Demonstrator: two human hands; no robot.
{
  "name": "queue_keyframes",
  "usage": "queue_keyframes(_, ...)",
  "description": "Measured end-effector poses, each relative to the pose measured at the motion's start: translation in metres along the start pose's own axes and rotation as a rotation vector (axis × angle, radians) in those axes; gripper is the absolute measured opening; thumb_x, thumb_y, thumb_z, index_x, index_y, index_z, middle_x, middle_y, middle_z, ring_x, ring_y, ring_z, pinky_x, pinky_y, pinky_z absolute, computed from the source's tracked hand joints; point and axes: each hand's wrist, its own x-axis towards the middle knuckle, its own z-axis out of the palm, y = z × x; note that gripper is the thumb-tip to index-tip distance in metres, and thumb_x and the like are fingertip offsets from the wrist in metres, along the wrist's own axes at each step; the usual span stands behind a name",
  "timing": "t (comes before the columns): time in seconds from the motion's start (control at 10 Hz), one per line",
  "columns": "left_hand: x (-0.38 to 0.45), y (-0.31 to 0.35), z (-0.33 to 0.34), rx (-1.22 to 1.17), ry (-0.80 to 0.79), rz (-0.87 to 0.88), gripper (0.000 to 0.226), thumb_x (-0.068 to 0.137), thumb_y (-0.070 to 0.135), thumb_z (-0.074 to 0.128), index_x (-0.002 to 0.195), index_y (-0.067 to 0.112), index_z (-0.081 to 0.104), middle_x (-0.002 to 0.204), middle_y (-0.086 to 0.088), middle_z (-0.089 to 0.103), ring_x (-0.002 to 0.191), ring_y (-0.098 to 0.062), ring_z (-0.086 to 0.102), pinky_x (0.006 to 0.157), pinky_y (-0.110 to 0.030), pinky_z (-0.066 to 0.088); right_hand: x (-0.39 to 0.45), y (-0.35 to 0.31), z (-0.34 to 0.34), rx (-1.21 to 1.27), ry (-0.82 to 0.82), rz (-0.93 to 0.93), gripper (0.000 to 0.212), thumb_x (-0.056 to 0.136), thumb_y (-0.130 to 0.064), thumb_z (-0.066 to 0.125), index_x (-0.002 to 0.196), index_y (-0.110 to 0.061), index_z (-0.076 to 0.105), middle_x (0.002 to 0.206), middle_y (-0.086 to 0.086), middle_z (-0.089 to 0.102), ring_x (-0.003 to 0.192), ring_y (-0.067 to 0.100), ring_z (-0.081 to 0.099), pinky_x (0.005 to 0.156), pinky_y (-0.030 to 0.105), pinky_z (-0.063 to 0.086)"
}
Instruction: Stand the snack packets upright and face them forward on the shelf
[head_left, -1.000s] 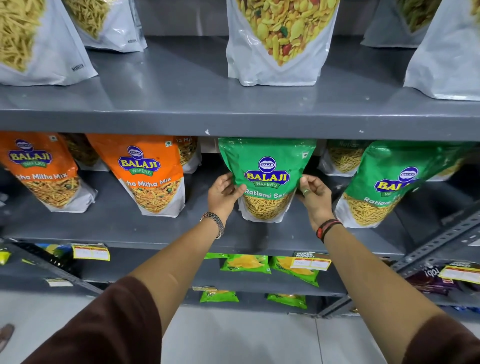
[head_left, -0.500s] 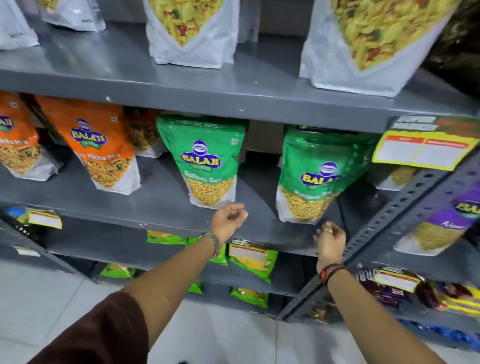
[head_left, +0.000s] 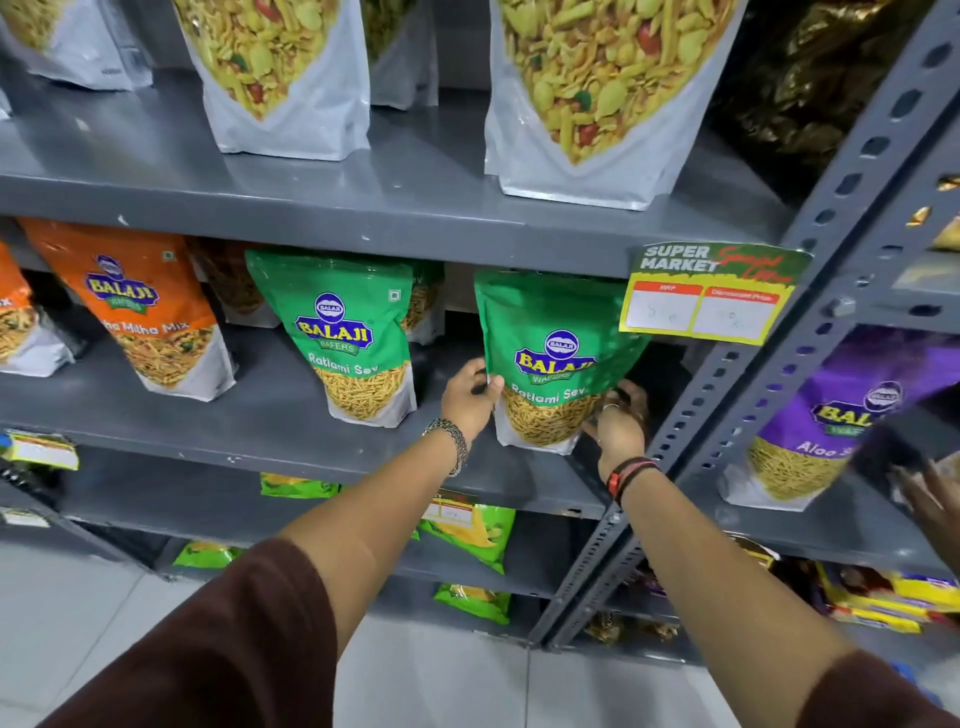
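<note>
Your fingers (head_left: 485, 387) on both hands grasp the right green Ratlami Sev packet (head_left: 550, 358) by its sides; it stands upright, facing forward, on the grey metal shelf (head_left: 260, 431), with another green packet (head_left: 348, 338) beside it and pale floor tiles (head_left: 467, 675) below.

Bare grey shelf (head_left: 291, 415) lies open at 9 o'clock between the two green Ratlami Sev packets (head_left: 550, 358), (head_left: 353, 338). At 3 o'clock the perforated upright (head_left: 737, 395) blocks passage. At 12 o'clock the upper shelf edge (head_left: 363, 228) and price tag (head_left: 711, 301) crowd overhead.
</note>
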Motion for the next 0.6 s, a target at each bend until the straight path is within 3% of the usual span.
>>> queue_keyframes(0.1,0.002,-0.001,-0.002,0.006,0.022,-0.004,0.030,0.089,0.012,0.051,0.119,0.009,0.053,0.123,-0.020,0.061,0.112,-0.031,0.057,0.098,-0.044,0.046,-0.007,-0.006,-0.001,0.000,-0.038,0.019,0.037,0.093,-0.002,0.030,0.127,-0.011,0.041,0.129,0.023,0.053,0.097,0.035,0.057,0.098,0.059,0.043)
queue_keyframes(0.4,-0.001,-0.001,-0.009,0.052,-0.038,0.023,0.034,0.090,0.015,0.051,0.124,0.010,0.051,0.124,-0.021,0.061,0.113,-0.032,0.058,0.096,-0.046,0.046,-0.007,-0.003,0.001,-0.002,-0.086,0.059,0.036,0.094,-0.007,0.030,0.127,-0.013,0.041,0.129,0.016,0.054,0.108,0.033,0.056,0.100,0.052,0.045)
queue_keyframes(0.5,-0.009,-0.005,-0.016,0.206,0.019,0.139,0.036,0.090,0.019,0.050,0.125,0.009,0.053,0.122,-0.017,0.064,0.115,-0.030,0.059,0.092,-0.035,0.047,-0.011,0.007,-0.001,-0.064,-0.162,0.193,0.027,0.090,-0.010,0.035,0.111,-0.008,0.053,0.127,0.015,0.058,0.099,0.028,0.057,0.100,0.048,0.046)
queue_keyframes(0.6,-0.033,-0.006,-0.031,0.301,0.177,0.351,0.029,0.091,0.025,0.049,0.115,0.015,0.060,0.112,-0.004,0.070,0.102,-0.017,0.065,0.087,-0.030,0.052,-0.024,0.017,-0.007,-0.131,-0.259,0.224,0.029,0.087,-0.006,0.041,0.112,-0.001,0.055,0.130,0.016,0.055,0.116,0.032,0.053,0.085,0.038,0.051)
